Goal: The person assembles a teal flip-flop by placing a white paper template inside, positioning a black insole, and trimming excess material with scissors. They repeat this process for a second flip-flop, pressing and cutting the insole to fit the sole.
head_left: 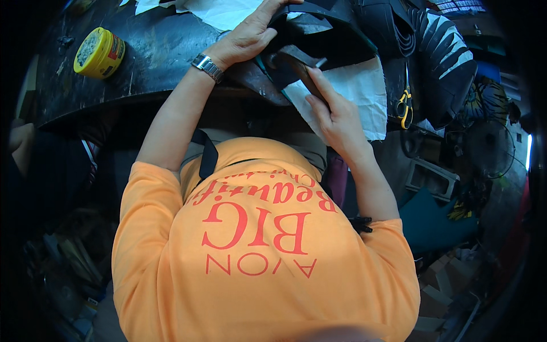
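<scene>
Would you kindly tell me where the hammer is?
In the head view, the hammer is near the top, just right of centre, in the right hand.

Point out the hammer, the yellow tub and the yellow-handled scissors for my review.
Hammer [304, 77]: head view, on the brown handle just below the metal head.
Yellow tub [106, 57]: head view, on its side wall.
Yellow-handled scissors [406, 97]: head view, on the handles.
</scene>
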